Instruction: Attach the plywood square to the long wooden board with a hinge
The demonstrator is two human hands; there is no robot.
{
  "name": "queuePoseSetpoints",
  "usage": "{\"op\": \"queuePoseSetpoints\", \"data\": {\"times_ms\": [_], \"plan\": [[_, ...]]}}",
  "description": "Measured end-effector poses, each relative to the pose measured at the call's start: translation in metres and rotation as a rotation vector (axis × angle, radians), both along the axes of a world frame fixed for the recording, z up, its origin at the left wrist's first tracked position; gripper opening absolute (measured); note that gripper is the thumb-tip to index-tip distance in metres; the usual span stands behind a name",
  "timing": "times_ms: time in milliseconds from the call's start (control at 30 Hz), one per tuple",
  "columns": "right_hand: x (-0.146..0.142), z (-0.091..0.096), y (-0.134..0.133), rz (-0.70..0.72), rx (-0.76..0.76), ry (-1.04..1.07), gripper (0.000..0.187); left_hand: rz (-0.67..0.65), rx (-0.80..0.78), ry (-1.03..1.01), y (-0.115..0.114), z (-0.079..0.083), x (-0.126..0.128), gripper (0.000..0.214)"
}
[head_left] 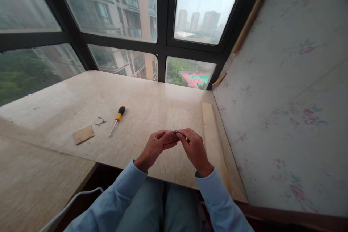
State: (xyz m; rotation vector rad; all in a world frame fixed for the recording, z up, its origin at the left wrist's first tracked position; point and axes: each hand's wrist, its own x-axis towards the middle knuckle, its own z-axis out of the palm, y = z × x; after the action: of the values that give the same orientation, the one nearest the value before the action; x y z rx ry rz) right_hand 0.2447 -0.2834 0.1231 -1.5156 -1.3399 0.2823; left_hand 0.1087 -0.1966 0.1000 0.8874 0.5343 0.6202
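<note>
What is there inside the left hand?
The left hand pinches a small dark metallic-looking piece, with the right hand touching it. Part of the piece and the left palm are covered.

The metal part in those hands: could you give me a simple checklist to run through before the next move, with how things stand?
1. Metal part held: ok, between the fingers of the left hand and right hand.
2. A hand free: not ok, both are at the part.
3. Part's details readable: cannot tell, it is small and partly covered by fingers.
4. Screwdriver in sight: ok, lying on the tabletop to the left, handle away from the person.
5. Metal bits in sight: ok, loose between the screwdriver and the small board.
6. Plank out of the hands: ok, lying to the right.
</note>
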Motion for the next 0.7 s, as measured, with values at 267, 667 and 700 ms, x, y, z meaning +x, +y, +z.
{"op": "queuePoseSetpoints", "data": {"times_ms": [267,667,700], "plan": [[0.014,-0.020,-0.010,0.124,-0.220,0.686,0.031,-0.052,-0.003,0.039,-0.014,-0.011,0.020,0.035],[0.012,-0.039,-0.010,0.046,-0.192,0.810,0.025,0.058,0.039,0.181,-0.030,-0.026,0.019,0.031],[0.012,-0.040,-0.009,0.044,-0.196,0.803,0.025,0.056,0.040,0.182,-0.030,-0.026,0.018,0.032]]}}
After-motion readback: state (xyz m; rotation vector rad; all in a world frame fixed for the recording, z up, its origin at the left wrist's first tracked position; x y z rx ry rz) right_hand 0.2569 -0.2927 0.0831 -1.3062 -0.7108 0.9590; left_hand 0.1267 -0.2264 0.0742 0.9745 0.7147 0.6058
